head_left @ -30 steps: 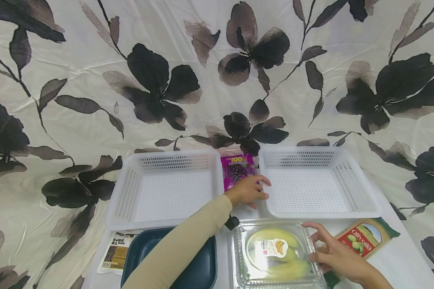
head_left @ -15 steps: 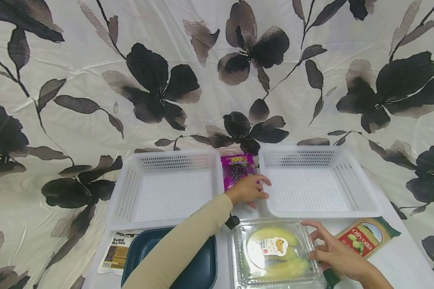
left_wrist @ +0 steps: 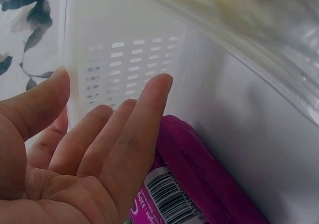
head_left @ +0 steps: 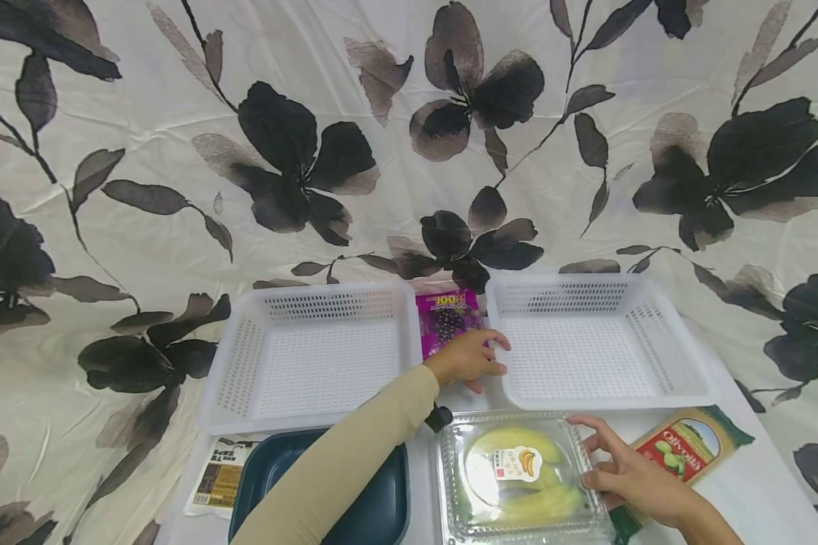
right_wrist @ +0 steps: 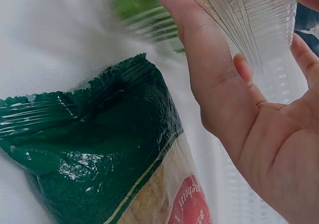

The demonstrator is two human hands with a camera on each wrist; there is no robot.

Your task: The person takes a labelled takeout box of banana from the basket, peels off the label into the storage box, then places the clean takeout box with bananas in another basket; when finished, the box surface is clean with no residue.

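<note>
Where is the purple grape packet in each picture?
Head: purple grape packet lies centre, between the two white baskets, under the left hand.
Left wrist: bottom middle, under the fingers, barcode showing.
Right wrist: not in it.
Shared landmark: right basket, the slotted wall in the left wrist view.

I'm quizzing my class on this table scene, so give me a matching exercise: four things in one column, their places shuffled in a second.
1. purple grape packet
2. clear banana box
3. green Olivoila packet
4. dark blue tray

a. under the left forearm
b. between the two white baskets
c. right of the right hand
d. touched by the right hand's fingers

Pairs: 1-b, 2-d, 3-c, 4-a
</note>
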